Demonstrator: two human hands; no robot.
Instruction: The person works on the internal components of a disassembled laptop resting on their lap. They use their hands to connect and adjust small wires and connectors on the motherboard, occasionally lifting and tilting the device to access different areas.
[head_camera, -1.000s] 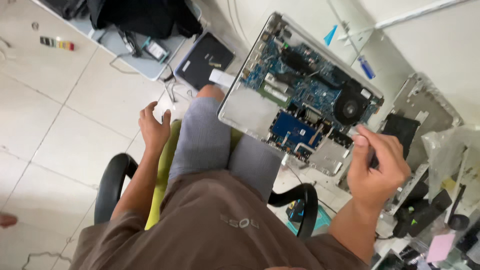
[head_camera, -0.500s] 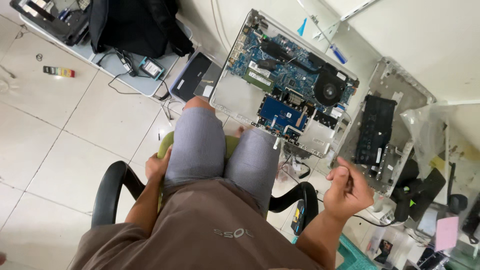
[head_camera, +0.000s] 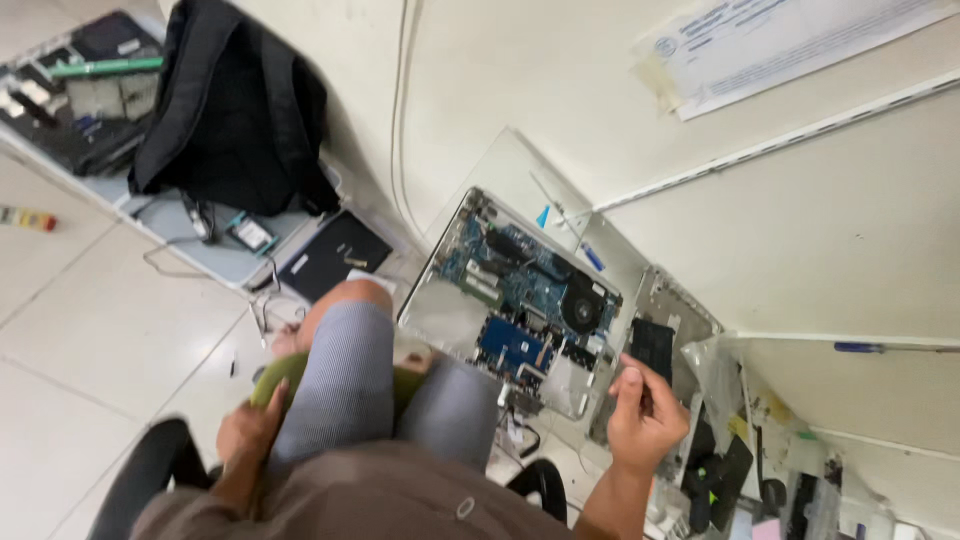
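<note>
Opened laptop (head_camera: 515, 310), bottom cover off, rests tilted on the person's knees against the wall; blue boards + fan exposed. Right hand (head_camera: 645, 420) just beside its right edge, fingers curled in, thumb to fingertips; pinching sth small? Can't tell. Left hand (head_camera: 245, 432) down on chair edge by the thigh, fingers half hidden. Prob light, stiff shell, but fragile inside: grip by metal frame edges, not boards/fan.

an opened silver laptop with its blue circuit board bared (head_camera: 520, 300) rests on grey-clad knees; the right hand (head_camera: 645, 415) hovers beside it, fingers curled.
</note>
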